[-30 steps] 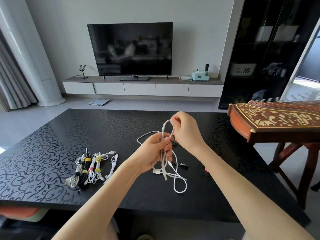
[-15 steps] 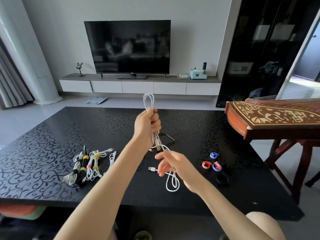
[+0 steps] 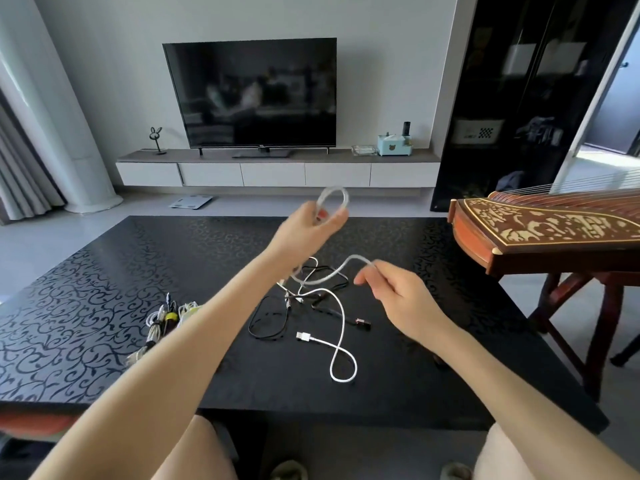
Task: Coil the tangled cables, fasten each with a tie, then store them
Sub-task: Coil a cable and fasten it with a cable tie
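Mid-coil — my left hand [image 3: 311, 230] grips 1 loop of the grey cable [image 3: 333, 189], my right hand [image 3: 401, 299] pinches its slack; next I'd feed another loop across — untwisted.

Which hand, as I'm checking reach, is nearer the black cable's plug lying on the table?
Right. The right hand hovers just right of the black cable's plug, pinching the grey-white cable; the left hand holds its loop, raised farther away.

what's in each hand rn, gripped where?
Both hold what looks like one pale cable: the left hand grips the base of its coiled loop, the right hand pinches the trailing run.
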